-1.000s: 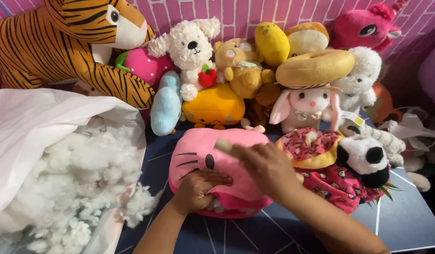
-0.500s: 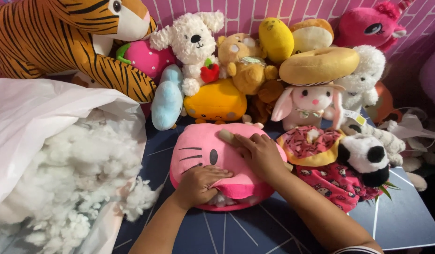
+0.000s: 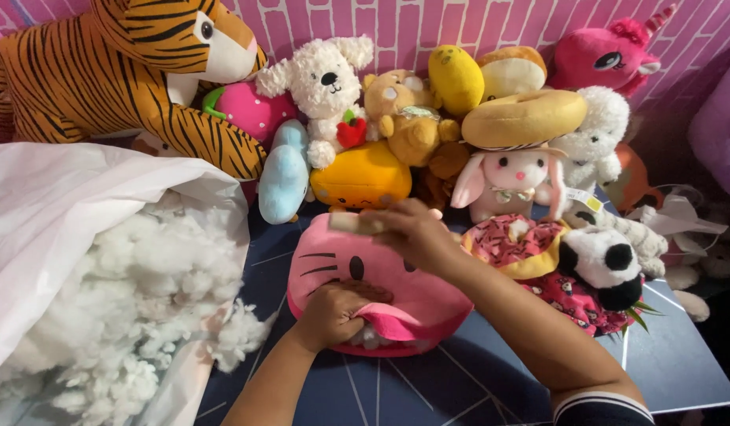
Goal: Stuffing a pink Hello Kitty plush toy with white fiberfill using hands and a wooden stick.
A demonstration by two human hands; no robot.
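Our left hand (image 3: pixel 329 315) pinches the pink cushion (image 3: pixel 381 288) open at its seam near the surface's front edge, exposing stuffing; our right hand (image 3: pixel 408 229) presses flat on top, steadying it.

— How's the light?

— Bright and even, seemingly from overhead. The white stuffing (image 3: pixel 120 300) and its plastic bag (image 3: pixel 57 205) come close to washing out, with little detail in the bag's top.

— Any shadows?

— Soft ones only, under the pink cushion (image 3: pixel 381 284) and in the dim right-hand corner.

— Sharpness?

— Mostly crisp. The right hand (image 3: pixel 408 233) is smeared by motion blur at its fingertips; the left hand (image 3: pixel 329 315) is clear. The brick wall (image 3: pixel 396 31) bows slightly toward the edges.
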